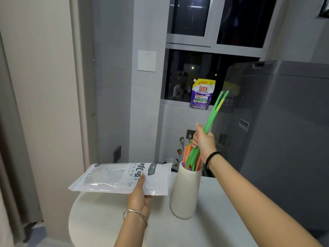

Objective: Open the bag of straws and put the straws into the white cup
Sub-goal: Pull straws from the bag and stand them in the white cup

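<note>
My right hand (pixel 203 140) wraps its fingers (pixel 195 143) round the green straws (pixel 212 114) to steer them into the white cup (pixel 185 191); my left hand (pixel 139 196) pinches the bag (pixel 115 177) clear, lower centre

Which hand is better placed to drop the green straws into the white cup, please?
The right hand: it grips the green straws directly over the white cup, while the left hand holds the bag.

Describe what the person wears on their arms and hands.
Both forearms are bare, with no sleeves or gloves in view. The left hand has thin silver bangles at the wrist. The right hand has a black band round the wrist, with a thinner pale strand beside it.
</note>
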`<state>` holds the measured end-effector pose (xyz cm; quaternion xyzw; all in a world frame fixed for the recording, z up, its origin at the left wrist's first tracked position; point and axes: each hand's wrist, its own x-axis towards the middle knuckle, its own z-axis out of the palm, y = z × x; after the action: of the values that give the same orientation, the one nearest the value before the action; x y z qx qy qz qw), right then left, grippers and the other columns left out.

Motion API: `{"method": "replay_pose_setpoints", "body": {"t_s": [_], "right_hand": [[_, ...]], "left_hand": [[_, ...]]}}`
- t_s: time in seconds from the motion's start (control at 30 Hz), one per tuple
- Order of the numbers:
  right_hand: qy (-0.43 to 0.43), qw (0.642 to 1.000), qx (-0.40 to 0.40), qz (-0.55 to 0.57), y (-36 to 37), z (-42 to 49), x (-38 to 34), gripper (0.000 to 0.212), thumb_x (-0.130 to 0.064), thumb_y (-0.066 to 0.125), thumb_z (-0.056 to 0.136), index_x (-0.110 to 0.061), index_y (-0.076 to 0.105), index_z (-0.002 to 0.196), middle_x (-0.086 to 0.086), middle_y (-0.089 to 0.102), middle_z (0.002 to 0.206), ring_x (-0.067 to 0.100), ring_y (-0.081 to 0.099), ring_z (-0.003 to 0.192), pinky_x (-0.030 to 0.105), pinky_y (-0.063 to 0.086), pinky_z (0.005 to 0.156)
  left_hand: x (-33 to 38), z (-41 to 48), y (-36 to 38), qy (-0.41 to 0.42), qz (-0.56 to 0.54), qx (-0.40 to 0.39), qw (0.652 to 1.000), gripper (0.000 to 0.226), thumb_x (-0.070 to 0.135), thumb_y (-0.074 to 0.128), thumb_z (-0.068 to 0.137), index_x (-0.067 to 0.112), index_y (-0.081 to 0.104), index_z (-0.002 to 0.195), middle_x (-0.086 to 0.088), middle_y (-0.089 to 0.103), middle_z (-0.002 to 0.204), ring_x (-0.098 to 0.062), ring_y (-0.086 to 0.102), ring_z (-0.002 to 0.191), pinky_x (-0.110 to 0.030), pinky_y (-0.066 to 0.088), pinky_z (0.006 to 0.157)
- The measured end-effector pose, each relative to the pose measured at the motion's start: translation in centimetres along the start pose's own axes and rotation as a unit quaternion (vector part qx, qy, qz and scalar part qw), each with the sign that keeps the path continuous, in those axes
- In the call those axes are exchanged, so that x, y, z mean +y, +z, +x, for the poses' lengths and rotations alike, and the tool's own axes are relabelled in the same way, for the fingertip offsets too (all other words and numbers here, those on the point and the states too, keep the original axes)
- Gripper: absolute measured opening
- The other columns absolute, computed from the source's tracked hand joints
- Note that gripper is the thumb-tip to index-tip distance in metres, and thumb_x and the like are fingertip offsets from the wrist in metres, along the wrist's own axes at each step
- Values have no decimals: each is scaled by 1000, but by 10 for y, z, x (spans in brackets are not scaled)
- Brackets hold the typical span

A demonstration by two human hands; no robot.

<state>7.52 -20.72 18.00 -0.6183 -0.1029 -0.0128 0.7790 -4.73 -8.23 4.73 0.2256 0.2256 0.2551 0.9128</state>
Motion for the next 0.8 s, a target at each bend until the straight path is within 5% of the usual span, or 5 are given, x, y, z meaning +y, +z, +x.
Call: {"method": "replay_pose_setpoints", "body": {"t_s": [0.17, 0.3, 0.5, 0.63, 0.8], "right_hand": [[-49, 980, -49, -189, 1, 0, -1, 40, -30, 53, 91, -14, 44, 55, 2, 48, 49, 12, 49, 42, 23, 48, 53], [-89, 960, -49, -260, -4, -1, 2, 42, -36, 52, 91, -16, 50, 54, -5, 55, 50, 3, 54, 43, 20, 43, 53], [-133, 943, -79, -296, -9, -2, 5, 33, -38, 57, 88, -16, 54, 63, -2, 57, 61, 12, 57, 60, 25, 46, 60], [-180, 938, -81, -285, -13, -1, 1, 21, -29, 67, 83, -9, 60, 85, 15, 64, 85, 24, 60, 78, 26, 49, 68], [-158, 946, -115, -260, -17, -3, -5, 19, -30, 48, 95, -16, 61, 93, -8, 68, 83, -2, 64, 78, 31, 52, 83]], "left_hand": [[1, -2, 1, 1, -8, -4, 1000, 34, 10, 58, 94, 16, 55, 127, 0, 66, 109, -12, 63, 86, -20, 57, 47], [1, -3, 1, 5, -10, -6, 1000, 40, 9, 57, 94, 13, 53, 134, -5, 62, 121, -12, 63, 87, -20, 58, 49], [2, -4, 0, -1, -17, -7, 1000, 39, 10, 58, 94, 13, 53, 133, -4, 63, 120, -12, 63, 87, -21, 58, 50], [3, -4, -1, 1, -27, -6, 1000, 40, 9, 58, 94, 12, 53, 133, -5, 63, 122, -12, 64, 87, -21, 58, 49], [1, -3, -1, 0, -22, -2, 1000, 42, 8, 58, 94, 11, 52, 135, -6, 62, 124, -13, 64, 88, -21, 57, 48]]}}
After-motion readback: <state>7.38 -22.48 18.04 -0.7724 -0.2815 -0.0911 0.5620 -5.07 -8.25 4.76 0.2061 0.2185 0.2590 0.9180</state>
